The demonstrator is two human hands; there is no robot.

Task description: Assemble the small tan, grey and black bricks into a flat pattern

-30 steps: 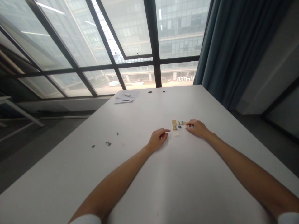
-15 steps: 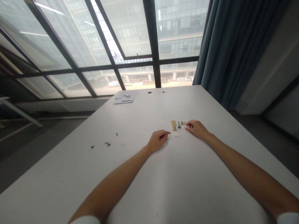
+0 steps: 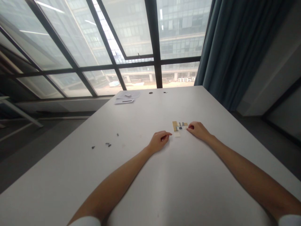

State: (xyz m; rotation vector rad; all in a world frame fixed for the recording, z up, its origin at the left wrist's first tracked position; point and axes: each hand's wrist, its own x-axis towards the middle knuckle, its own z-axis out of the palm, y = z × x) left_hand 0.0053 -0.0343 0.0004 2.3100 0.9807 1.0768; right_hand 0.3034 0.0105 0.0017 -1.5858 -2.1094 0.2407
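In the middle right of the head view lies a small flat assembly of yellow and grey strips (image 3: 174, 123) on the white table. A small black piece (image 3: 180, 128) sits among the strips, and a pale square (image 3: 177, 134) lies just below. My left hand (image 3: 160, 140) rests left of the square, its index finger stretched towards the edge and the other fingers bent; I see nothing held. At the right side, my right hand (image 3: 197, 128) has its fingertips pinched together beside a tiny pale piece (image 3: 186, 127). What lies between those fingertips is too small to tell.
Several small dark pieces (image 3: 108, 144) are scattered on the left of the white table (image 3: 141, 175). Papers (image 3: 124, 101) lie at the far left edge. A dark round disc (image 3: 150, 93) and a small dark item (image 3: 165, 92) sit at the far edge, before the windows.
My right fingers have closed together a little and drawn slightly back from the strips, showing more of the yellow at the right end. My left hand stays in place.
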